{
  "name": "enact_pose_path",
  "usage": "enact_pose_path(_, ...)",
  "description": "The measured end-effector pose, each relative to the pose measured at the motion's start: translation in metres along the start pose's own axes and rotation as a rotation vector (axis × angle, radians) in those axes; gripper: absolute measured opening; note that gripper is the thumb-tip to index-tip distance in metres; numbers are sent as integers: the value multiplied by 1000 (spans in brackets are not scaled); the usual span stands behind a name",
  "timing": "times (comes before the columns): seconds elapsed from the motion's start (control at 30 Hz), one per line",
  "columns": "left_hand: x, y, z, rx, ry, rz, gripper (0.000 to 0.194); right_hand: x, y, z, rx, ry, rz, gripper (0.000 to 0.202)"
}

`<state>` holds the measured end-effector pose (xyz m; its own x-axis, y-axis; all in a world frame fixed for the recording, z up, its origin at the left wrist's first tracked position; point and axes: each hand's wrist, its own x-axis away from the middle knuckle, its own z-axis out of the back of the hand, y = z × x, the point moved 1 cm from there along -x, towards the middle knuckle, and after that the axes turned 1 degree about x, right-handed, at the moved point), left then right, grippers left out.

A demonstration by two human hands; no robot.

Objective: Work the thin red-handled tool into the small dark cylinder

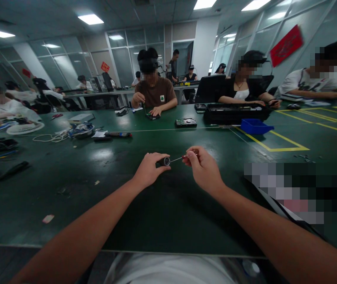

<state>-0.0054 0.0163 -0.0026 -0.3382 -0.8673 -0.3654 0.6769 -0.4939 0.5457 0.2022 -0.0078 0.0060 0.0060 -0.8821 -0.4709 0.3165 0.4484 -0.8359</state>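
Just above the green tabletop, my left hand grips a small black cylindrical part between thumb and fingers, its round, ringed end turned to the right. My right hand is closed around the reddish handle of a thin screwdriver. The metal shaft points left, and its tip meets or nearly meets the ringed end of the cylinder; I cannot tell which. Most of the handle is hidden by my fingers.
A pen-like electric screwdriver and a bundle of cables lie at the left. Beyond my hands are a hard drive and a blue bin. A black-handled screwdriver rests far left. Co-workers sit across the table.
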Motion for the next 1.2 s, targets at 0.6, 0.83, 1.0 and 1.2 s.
enact_pose_path(0.6,1,-3,-4,-39,-63,15,38,1,-5,7,97,107,53,22)
enact_pose_path(0.83,0,-3,-6,-53,-76,5,39,1,-9,8,203,13,93,19)
enact_pose_path(1.0,0,-4,-6,-51,-87,15,41,-2,-8,11,251,47,71,19)
enact_pose_path(1.2,0,-6,-7,-35,-95,-3,41,0,-9,11,202,5,100,20)
